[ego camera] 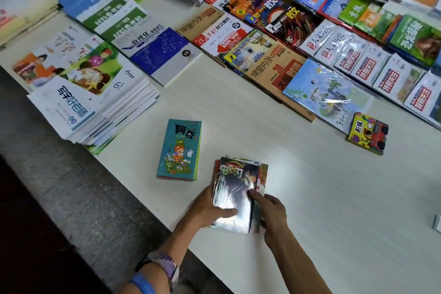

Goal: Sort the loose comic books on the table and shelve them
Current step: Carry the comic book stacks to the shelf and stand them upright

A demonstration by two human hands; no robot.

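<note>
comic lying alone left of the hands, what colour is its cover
Teal comic, seen in the head view.

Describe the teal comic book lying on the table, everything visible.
The teal comic book is a small paperback with dark characters at the top of its cover and a cartoon figure with orange hair below. It lies flat, face up, on the white table, seemingly topping a thin stack. Neither hand touches it; it sits apart, left of the dark comic pile.

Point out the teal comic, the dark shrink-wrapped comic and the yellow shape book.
teal comic [179, 149], head view, middle of the front cover.
dark shrink-wrapped comic [235, 188], head view, upper cover between the hands.
yellow shape book [366, 133], head view, centre of the cover.
</note>
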